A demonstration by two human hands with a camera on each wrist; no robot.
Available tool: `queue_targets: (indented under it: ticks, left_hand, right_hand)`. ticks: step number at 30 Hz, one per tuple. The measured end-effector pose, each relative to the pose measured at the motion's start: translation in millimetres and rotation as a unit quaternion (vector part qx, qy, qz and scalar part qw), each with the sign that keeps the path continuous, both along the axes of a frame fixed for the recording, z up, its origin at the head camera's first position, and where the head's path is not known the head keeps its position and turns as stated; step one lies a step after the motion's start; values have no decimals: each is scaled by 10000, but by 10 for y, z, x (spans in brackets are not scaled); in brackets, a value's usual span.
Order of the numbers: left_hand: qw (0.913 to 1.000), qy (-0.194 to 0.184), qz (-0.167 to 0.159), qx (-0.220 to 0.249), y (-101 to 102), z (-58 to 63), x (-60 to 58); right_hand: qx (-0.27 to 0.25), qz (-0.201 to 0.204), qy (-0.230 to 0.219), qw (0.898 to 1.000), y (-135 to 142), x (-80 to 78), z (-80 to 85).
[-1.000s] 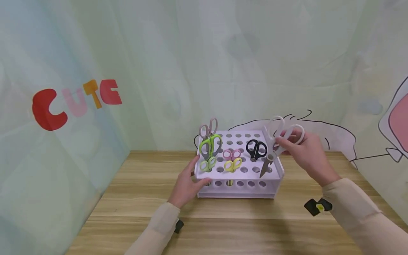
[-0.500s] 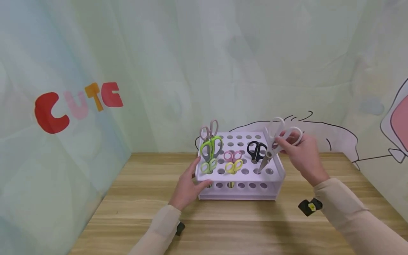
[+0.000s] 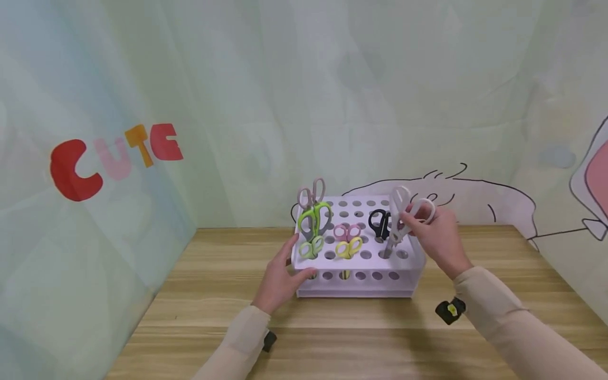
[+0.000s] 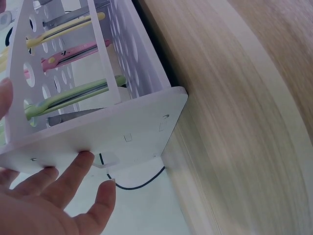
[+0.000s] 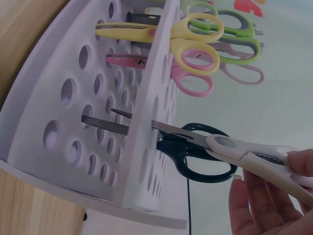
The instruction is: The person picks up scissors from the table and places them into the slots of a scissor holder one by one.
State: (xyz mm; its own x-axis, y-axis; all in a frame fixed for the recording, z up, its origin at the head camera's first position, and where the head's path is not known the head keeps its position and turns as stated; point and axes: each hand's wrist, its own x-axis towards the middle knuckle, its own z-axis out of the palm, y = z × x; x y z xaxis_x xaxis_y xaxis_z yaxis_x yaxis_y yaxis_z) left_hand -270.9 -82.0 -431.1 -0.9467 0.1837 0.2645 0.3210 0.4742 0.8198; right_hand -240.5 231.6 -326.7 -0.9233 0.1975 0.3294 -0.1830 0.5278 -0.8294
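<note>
My right hand holds a pair of white-handled scissors by the handles at the right of a white holed rack. In the right wrist view, the metal blades of these scissors pass through a front-row hole in the rack's top plate, slightly spread, beside the black scissors. My left hand grips the rack's left end, thumb at the front and fingers on the side panel. Yellow scissors, pink scissors and light green scissors stand in other holes.
Bright green scissors and mauve-handled scissors stand tall at the rack's back left. A wooden table bears the rack. Behind it hangs a pale printed cloth with letters and line drawings.
My right hand has moved left and down, and the white-handled scissors' blades have gone from above the rack into a front-row hole. Their handles have come closer together. My left hand stays put.
</note>
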Motion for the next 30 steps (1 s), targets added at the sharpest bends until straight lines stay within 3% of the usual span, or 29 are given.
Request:
queue_targets:
  ticks: [13, 30]
  left_hand:
    - [10000, 37, 5, 36, 7, -14, 8]
    - [9999, 115, -30, -48, -2, -24, -11]
  right_hand:
    - [76, -10, -231, 9997, -73, -47, -183]
    - [144, 145, -745, 9970, -133, -92, -274]
